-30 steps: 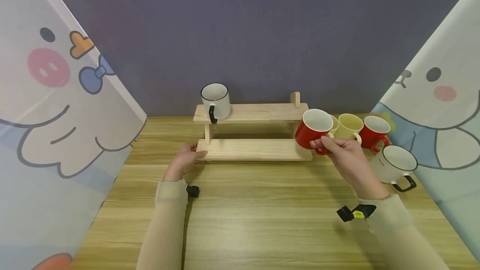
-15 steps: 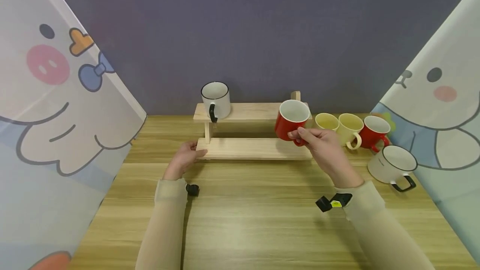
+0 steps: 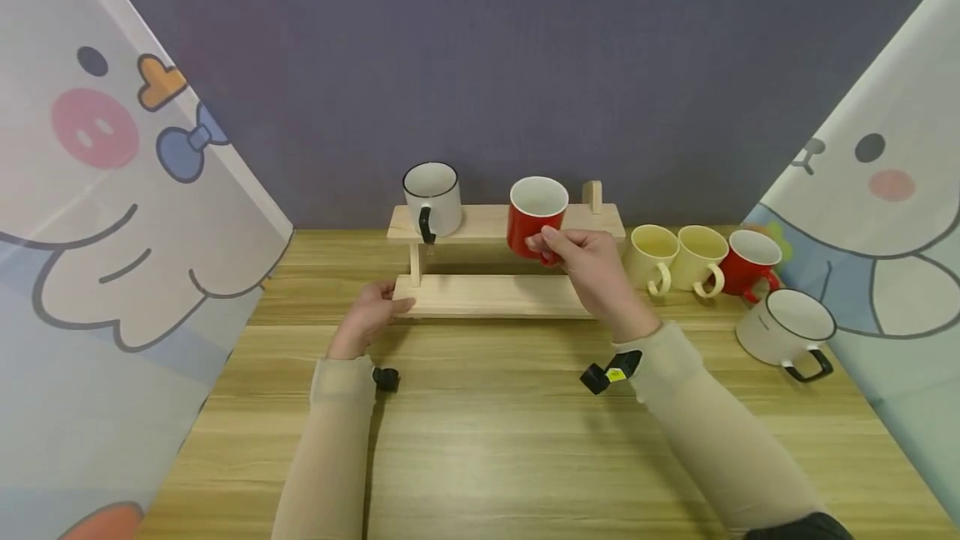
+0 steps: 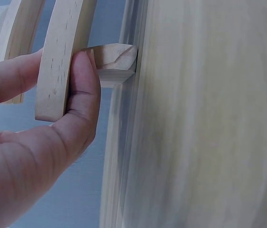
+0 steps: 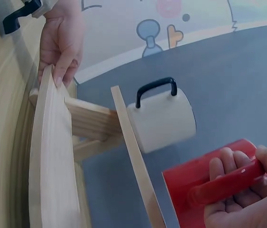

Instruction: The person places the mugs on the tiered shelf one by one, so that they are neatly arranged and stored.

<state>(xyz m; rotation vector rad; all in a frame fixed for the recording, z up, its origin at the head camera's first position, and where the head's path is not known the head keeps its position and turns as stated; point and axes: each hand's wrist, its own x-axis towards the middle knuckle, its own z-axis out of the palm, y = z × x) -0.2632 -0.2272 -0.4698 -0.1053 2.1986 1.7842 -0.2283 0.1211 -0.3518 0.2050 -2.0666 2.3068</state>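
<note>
**Desk:** What does the frame show?

**Photographer:** A person's right hand (image 3: 581, 261) grips a glossy red ceramic mug with a white inside (image 3: 536, 213) by its handle, fingers curled through the loop, so the mug stays upright. It hangs over the upper board of a two-tier pale wooden shelf (image 3: 495, 297), just right of a white enamel mug with a black rim and handle (image 3: 432, 198) already standing there.

**Desk:** And the other hand?

**Photographer:** The left hand (image 3: 369, 317) pinches the lower board's left end, thumb and fingers on either face, apparently to steady the shelf.

**Desk:** Anything else?

**Photographer:** Two pale yellow mugs (image 3: 677, 258), another red mug (image 3: 748, 263) and a second white enamel mug (image 3: 786, 327) stand on the wooden table (image 3: 487, 440) to the right.
</note>
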